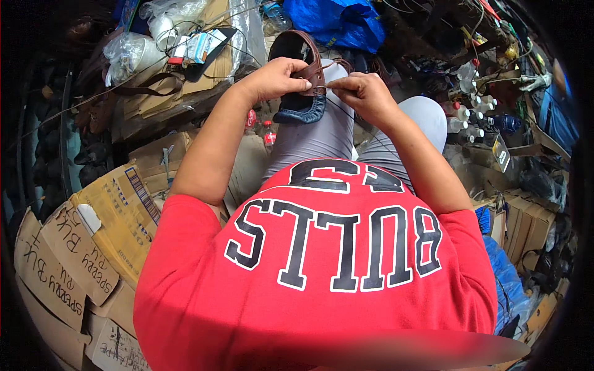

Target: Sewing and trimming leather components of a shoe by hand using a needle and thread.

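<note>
A boat shoe (301, 112), brown at the side and collar with a dark blue toe, rests over my left thigh. My left hand (272, 79) is closed on its side, the thumb pressing on the brown edge. Just right of that thumb, my right hand (366, 98) pinches the end of a thin brown lace between thumb and fingers. The end reaches the shoe's brown edge; whether a needle is at its tip is too small to tell. Another stretch of brown lace (339, 62) loops above my right fingers.
Flattened cardboard boxes (111, 216) lie at the left. Small bottles with white caps (473, 114) stand at the right. A blue plastic bag (340, 23) lies ahead. A strap (151, 86) and plastic-wrapped items crowd the far left. A small red-capped bottle (268, 133) is beside my left leg.
</note>
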Demonstrator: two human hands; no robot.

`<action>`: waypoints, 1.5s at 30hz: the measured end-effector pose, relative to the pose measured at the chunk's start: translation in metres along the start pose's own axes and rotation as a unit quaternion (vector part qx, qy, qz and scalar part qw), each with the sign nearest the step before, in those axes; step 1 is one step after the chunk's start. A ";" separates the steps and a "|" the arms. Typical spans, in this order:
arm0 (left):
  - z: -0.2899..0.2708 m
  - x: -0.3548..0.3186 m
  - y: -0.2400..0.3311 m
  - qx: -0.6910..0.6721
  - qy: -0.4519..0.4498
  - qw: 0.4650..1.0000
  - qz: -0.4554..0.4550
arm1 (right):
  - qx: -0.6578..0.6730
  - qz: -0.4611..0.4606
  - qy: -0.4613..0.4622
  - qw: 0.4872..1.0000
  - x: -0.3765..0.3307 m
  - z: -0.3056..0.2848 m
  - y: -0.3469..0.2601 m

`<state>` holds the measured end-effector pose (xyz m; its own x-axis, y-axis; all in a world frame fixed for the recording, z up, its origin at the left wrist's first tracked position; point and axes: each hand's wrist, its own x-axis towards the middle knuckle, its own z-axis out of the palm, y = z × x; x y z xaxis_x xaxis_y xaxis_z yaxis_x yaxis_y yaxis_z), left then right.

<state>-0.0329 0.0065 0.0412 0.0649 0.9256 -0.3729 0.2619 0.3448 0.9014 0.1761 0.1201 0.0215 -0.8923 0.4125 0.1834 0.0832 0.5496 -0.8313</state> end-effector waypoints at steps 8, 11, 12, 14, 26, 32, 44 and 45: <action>-0.005 -0.003 0.003 0.038 -0.008 0.999 -0.017 | -0.120 -0.021 -0.036 0.992 0.006 -0.007 -0.011; -0.007 -0.006 0.013 0.062 -0.036 0.997 -0.002 | -0.125 -0.036 -0.051 0.990 0.009 -0.014 -0.023; -0.008 -0.006 0.014 0.089 -0.046 0.995 -0.002 | -0.126 -0.037 -0.051 0.990 0.010 -0.014 -0.024; -0.009 -0.007 0.018 0.116 -0.055 0.992 -0.003 | -0.169 -0.023 -0.071 0.983 0.011 -0.015 -0.028; 0.007 0.022 0.039 0.338 -0.048 0.937 0.082 | 0.138 0.145 -0.153 0.968 0.008 -0.023 0.027; 0.010 0.054 0.024 0.271 -0.071 0.955 0.100 | 0.269 0.201 -0.179 0.925 0.002 -0.029 0.055; 0.013 0.057 0.027 0.196 -0.088 0.973 0.081 | 0.363 0.256 -0.265 0.856 0.017 -0.034 0.080; 0.013 0.057 0.026 0.195 -0.086 0.974 0.080 | 0.362 0.256 -0.267 0.855 0.018 -0.034 0.080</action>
<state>-0.0104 0.0665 0.0401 0.2861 0.9112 -0.2964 0.5788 0.0821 0.8113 0.1820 0.1958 -0.0243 -0.9127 -0.0330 -0.4073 0.3998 -0.2786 -0.8732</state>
